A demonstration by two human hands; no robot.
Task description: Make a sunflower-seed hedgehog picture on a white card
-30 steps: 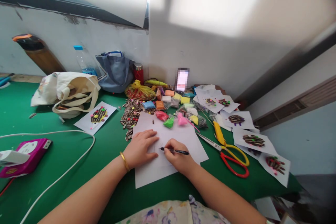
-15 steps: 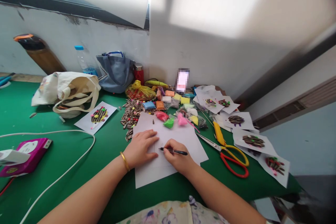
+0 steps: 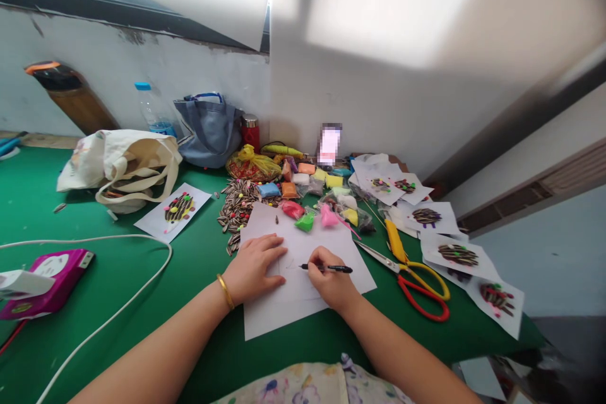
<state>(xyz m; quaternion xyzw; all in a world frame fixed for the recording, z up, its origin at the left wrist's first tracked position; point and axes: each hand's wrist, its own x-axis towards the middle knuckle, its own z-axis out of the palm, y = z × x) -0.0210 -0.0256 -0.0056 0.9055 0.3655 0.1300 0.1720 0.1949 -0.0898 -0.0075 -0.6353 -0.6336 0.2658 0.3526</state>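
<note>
White paper [image 3: 279, 315] lies on the green table in front of me, in what looks like overlapping sheets. Flat on its left part rests my left hand [image 3: 258, 267], fingers spread, with a gold bangle at the wrist. My right hand [image 3: 329, 281] grips a black pen [image 3: 338, 269], its tip at the paper just right of my left thumb. A few faint thin lines show between the two hands. At the paper's upper left edge is a pile of striped sunflower seeds [image 3: 231, 209]. Packets of coloured clay [image 3: 288, 190] sit beyond the paper.
Scissors [image 3: 400, 268] with red and yellow handles and a yellow utility knife [image 3: 394, 241] lie to the right, beside several seed-decorated sheets [image 3: 457, 254]. At left are a canvas bag [image 3: 127, 164], a decorated card [image 3: 177, 211], a white cable [image 3: 142, 290] and a purple box [image 3: 57, 278]. A phone [image 3: 330, 144] stands behind.
My right hand has shifted a little to the right with the pen, uncovering short faint strokes on the paper. My left hand stays in place.
</note>
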